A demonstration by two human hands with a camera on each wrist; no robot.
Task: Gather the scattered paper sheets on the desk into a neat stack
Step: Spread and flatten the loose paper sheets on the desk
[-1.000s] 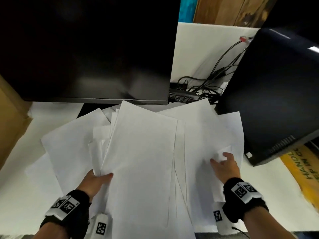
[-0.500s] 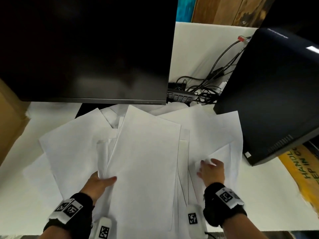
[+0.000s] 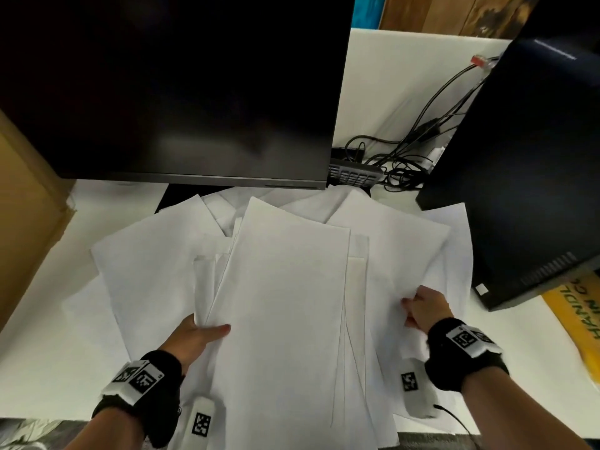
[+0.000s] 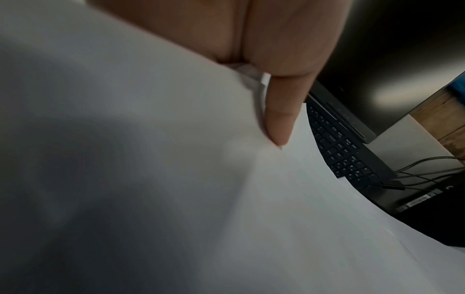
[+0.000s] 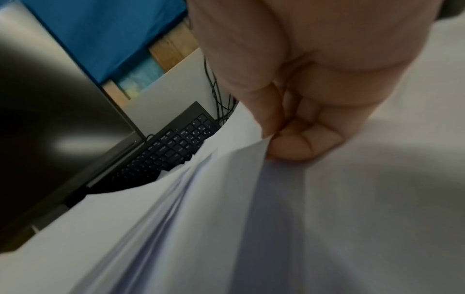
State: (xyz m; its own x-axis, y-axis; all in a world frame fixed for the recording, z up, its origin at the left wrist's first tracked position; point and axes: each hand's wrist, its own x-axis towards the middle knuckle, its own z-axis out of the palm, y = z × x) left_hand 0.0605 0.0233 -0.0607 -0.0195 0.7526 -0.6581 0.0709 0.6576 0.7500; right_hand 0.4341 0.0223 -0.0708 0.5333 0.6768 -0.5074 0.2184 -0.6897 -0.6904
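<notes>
Several white paper sheets (image 3: 285,303) lie overlapped and fanned on the white desk (image 3: 48,336) in front of me. My left hand (image 3: 207,329) grips the left edge of the middle pile, thumb on the top sheet, fingers hidden beneath; the left wrist view shows the thumb (image 4: 279,119) pressed onto paper. My right hand (image 3: 412,300) pinches the edge of a sheet at the right of the pile; in the right wrist view, thumb and finger of the right hand (image 5: 271,139) hold a raised paper corner. More sheets (image 3: 146,254) stick out to the left, and others (image 3: 406,248) to the right.
A dark monitor (image 3: 178,92) hangs over the far edge of the papers. A black keyboard (image 3: 354,173) and tangled cables (image 3: 422,134) lie behind them. A dark slanted case (image 3: 526,173) stands at the right, a cardboard box (image 3: 26,206) at the left, a yellow printed item (image 3: 578,313) beyond.
My right hand slid left toward the pile, then came back right with a sheet edge pinched. The right-side sheets shifted inward. My left hand stayed on the pile's left edge.
</notes>
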